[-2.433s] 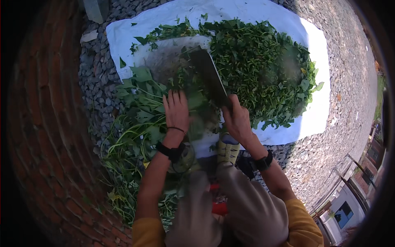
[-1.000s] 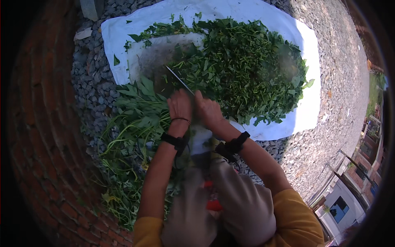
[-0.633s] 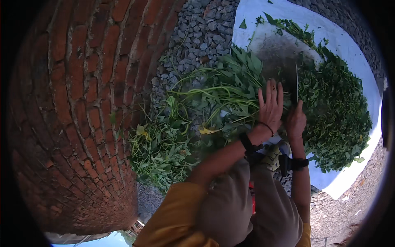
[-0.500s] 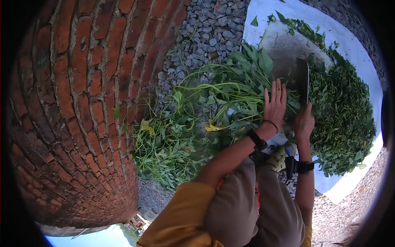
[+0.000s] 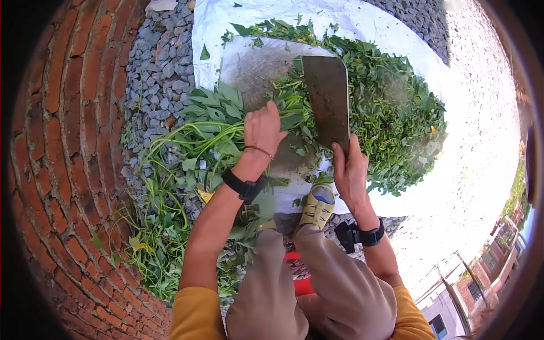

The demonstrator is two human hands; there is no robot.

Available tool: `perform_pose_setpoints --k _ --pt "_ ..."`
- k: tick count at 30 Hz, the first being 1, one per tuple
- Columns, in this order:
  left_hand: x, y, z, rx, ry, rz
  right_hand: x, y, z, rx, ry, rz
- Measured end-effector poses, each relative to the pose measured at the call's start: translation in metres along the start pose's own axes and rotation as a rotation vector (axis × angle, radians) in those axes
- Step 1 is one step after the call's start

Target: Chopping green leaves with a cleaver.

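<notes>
Left hand: I see my left hand point(image 5: 262, 129) pressed palm-down on a bundle of long-stemmed greens point(image 5: 218, 133), fingers curled over the stems; grip clenched on the bundle, holding it against the board.
Right hand: my right hand point(image 5: 350, 170) is wrapped around the handle of a cleaver point(image 5: 327, 102); grip closed firm on it, handle itself hidden inside the fist.
Cleaver: broad dark rectangular blade, raised and pointing away from me, flat face up toward the camera, just right of the left hand's fingertips.
Greens, uncut: the bundle lies across the left edge of the chopping board point(image 5: 252, 71), leafy ends toward the board, stems trailing left over the gravel point(image 5: 156, 62).
Greens, cut: a wide heap of chopped leaves point(image 5: 391, 113) sits right of the blade, spread over the white sheet point(image 5: 362, 22).
Board: pale, stained dark in the middle, resting on the white sheet.
More stock: a loose pile of unchopped plants point(image 5: 153, 249) lies near my left elbow, beside the brick wall point(image 5: 62, 147).
Wrists: black band on each wrist; a thin bracelet on the left.
Feet: one yellow sandal point(image 5: 318, 207) at the near edge of the sheet, between my arms.
Knees: bent, low in the view.
</notes>
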State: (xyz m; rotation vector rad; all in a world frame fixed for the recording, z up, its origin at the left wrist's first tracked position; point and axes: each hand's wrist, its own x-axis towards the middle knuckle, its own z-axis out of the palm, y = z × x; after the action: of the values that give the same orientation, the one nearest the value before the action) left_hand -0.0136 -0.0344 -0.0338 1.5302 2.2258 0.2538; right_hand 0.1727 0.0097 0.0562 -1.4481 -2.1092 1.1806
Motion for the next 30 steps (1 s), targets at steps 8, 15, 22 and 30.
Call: perform_pose_setpoints --k 8,15,22,30 --pt "-0.005 0.027 0.029 0.188 -0.179 -0.006 -0.017 0.013 -0.008 -0.47 -0.277 -0.025" --pt "-0.001 0.018 0.042 0.138 -0.19 -0.088 -0.008 0.04 0.033 -0.579 -0.276 -0.132" --pt "-0.004 0.026 0.045 0.137 -0.173 -0.042 0.055 0.042 0.073 -0.406 -0.156 -0.142" --pt "-0.007 0.03 0.041 0.149 -0.213 -0.074 -0.009 0.02 -0.004 -0.301 -0.217 -0.101"
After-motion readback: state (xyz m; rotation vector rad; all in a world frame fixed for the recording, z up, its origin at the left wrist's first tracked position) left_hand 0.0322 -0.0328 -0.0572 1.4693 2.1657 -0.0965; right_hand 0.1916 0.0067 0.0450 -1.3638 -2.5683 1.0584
